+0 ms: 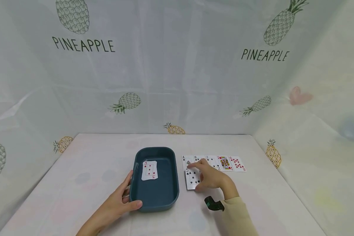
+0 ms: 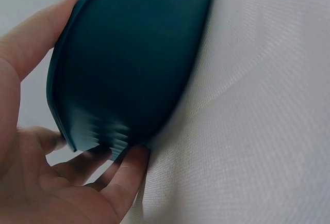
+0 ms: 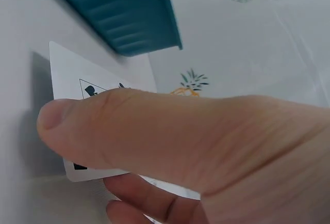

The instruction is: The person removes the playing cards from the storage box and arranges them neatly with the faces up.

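"Pale cloth backdrop (image 1: 177, 72), printed with eight pineapples (image 1: 129, 100) that I can see and the word PINEAPPLE twice, rises behind and beside one white-covered table (image 1: 106, 154). What is the largest thing on that?"

"One dark blue-green tray (image 1: 155, 208), set lengthwise between the arms, probably so that both can reach it."

"And the hands?"

"Two, both bare, both busy. The left hand (image 1: 116, 201) grips the tray's left side, thumb at the near corner, fingers curled against the outer wall. I take it to be steadying the tray. The right hand (image 1: 210, 177) pinches what looks like one card (image 1: 191, 180), black-pipped and face up, just right of the tray."

"Why pinch it that way?"

"A flat card offers little to hold, so I'd guess that is why the thumb sits near one end and a finger stretches toward the other. Seen from the right wrist, it looks tilted off the surface; how far, I can't tell."

"How many cards altogether?"

"Seven I can make out: that one; five in a face-up row (image 1: 225, 163) beyond it, likely laid side by side so each face shows; and one three of diamonds (image 1: 149, 171), face up inside the tray's far half. Whether others lie beneath it, I can't tell."
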`<state>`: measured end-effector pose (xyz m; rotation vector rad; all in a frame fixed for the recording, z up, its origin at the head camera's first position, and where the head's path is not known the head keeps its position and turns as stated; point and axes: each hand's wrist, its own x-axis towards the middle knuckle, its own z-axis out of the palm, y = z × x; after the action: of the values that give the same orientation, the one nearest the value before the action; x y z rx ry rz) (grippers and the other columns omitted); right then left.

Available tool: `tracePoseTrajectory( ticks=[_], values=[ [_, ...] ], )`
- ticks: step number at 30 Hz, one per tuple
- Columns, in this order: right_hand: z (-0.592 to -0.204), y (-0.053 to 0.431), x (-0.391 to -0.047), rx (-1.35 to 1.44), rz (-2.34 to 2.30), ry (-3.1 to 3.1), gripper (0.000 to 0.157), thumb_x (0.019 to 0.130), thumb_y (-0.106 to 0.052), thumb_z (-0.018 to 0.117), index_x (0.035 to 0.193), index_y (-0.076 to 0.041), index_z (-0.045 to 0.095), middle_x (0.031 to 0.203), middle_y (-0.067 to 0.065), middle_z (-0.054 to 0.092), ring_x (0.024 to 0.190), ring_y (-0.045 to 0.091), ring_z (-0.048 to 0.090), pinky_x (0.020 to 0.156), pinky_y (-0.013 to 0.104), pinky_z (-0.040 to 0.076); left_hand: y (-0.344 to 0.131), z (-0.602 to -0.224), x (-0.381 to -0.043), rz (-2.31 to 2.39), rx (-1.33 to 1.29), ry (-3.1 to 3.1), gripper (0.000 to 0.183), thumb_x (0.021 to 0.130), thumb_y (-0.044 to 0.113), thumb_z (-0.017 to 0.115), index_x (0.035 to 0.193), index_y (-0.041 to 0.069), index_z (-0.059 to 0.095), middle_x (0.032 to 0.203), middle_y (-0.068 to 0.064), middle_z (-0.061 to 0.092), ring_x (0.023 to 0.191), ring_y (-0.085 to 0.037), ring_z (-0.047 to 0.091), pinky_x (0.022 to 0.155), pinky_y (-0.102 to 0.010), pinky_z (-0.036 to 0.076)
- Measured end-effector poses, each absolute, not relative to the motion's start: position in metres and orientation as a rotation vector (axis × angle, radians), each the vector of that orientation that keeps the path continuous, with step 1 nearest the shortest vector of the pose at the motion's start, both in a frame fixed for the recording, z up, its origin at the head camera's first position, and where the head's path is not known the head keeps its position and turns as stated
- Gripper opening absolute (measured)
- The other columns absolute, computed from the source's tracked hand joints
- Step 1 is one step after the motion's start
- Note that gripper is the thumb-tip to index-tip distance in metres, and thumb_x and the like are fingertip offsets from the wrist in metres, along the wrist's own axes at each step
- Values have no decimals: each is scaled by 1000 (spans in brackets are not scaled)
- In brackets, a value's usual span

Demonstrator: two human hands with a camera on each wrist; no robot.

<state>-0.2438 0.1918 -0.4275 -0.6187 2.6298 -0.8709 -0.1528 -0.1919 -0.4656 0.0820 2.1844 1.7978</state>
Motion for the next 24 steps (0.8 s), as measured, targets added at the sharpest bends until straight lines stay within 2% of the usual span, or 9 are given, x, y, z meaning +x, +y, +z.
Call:
tracePoseTrajectory(
  ticks=[9,24],
  values=[
    [-439,192,-247,-599,-857,2578,81,74,-7,95,147,-21,61,125,9,45,80,20,57,69,32,45,-192,-465,-153,1783,66,2193,114,91,28,86,173,31,7,174,-23,18,138,-34,59,104,-41,57],
    [-442,192,-249,-574,-894,2542,80,75,-6,94,146,-21,62,126,9,42,82,20,57,72,33,45,-194,-467,-155,1814,112,2155,114,92,24,85,173,33,5,174,-23,19,139,-33,57,102,-34,58]
  ],
)
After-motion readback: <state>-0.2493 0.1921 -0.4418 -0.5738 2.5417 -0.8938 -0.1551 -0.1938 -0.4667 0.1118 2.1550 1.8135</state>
